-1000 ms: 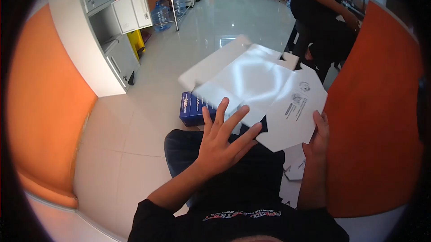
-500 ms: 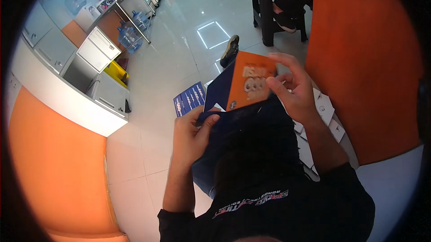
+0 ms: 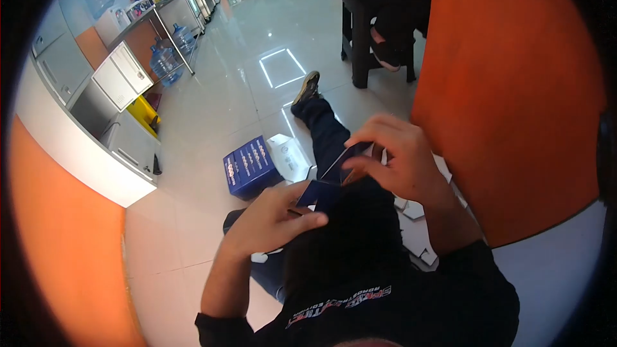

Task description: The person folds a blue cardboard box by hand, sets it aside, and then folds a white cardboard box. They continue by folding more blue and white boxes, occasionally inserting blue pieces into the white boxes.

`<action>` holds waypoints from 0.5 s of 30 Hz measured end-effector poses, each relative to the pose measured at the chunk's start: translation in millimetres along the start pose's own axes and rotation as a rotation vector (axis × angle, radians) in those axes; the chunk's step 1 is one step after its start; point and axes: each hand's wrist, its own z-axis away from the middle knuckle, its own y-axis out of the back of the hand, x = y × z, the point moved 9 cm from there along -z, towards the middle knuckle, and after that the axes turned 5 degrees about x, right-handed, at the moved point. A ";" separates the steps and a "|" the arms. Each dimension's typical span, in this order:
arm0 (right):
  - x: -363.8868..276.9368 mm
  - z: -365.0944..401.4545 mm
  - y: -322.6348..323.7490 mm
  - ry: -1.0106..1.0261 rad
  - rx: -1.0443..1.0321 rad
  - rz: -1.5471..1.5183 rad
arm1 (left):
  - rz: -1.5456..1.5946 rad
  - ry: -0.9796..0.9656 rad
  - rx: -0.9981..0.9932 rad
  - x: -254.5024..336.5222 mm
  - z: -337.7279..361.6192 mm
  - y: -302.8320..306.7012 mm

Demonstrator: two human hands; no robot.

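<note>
A dark blue folded card piece (image 3: 326,191) with an orange side is held between both hands above my lap. My left hand (image 3: 273,218) grips its left end between thumb and fingers. On the right end, my right hand (image 3: 389,157) pinches a raised flap, its fingers curled over the top. The orange face is mostly hidden from view. Beyond my left hand, a blue box (image 3: 249,167) with white print rests on the floor, with a white open carton piece (image 3: 289,158) beside it.
White flat card pieces (image 3: 416,234) lie to the right of my legs, beside an orange panel (image 3: 508,102). A person sits on a dark stool (image 3: 361,51) ahead. Open lockers (image 3: 122,77) and water bottles (image 3: 165,64) stand at the left.
The card piece has been lowered and folded, so its orange printed face no longer shows broadly. Both hands moved down. The view shifted, bringing more of the blue box into sight.
</note>
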 end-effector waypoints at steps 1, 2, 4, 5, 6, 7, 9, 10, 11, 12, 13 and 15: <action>6.1 1.1 15.3 -0.025 0.102 -0.021 | -0.088 -0.134 0.058 10.8 5.2 7.2; 14.3 5.8 30.2 -0.050 0.205 -0.046 | -0.178 -0.264 0.118 20.0 12.7 12.6; 34.4 16.1 42.7 -0.070 0.257 -0.062 | -0.202 -0.240 0.145 15.5 18.5 16.4; 39.9 21.4 50.4 -0.070 0.309 -0.109 | -0.247 -0.135 0.161 8.9 19.4 18.4; 39.8 23.8 56.8 -0.064 0.363 -0.156 | -0.293 -0.033 0.181 1.6 19.5 21.7; 37.4 27.9 61.2 -0.262 0.347 -0.161 | -0.289 -0.050 0.195 3.4 17.9 21.7; 6.6 27.5 67.9 -0.089 0.355 0.053 | -0.468 -0.100 0.172 8.9 9.3 10.8; -14.7 28.7 69.9 0.061 0.362 0.254 | -0.462 -0.114 0.183 13.3 5.9 6.9; -30.5 27.3 59.7 0.165 0.217 0.291 | -0.470 -0.128 0.166 17.9 2.9 0.4; -40.9 26.7 58.6 0.176 0.215 0.302 | -0.480 -0.140 0.148 22.0 0.8 -4.7; -42.6 23.5 36.6 0.100 0.030 0.310 | -0.467 -0.133 0.115 22.5 -0.6 -6.7; -33.6 29.0 13.2 0.026 -0.158 0.318 | -0.490 -0.135 0.036 11.2 -4.4 -14.2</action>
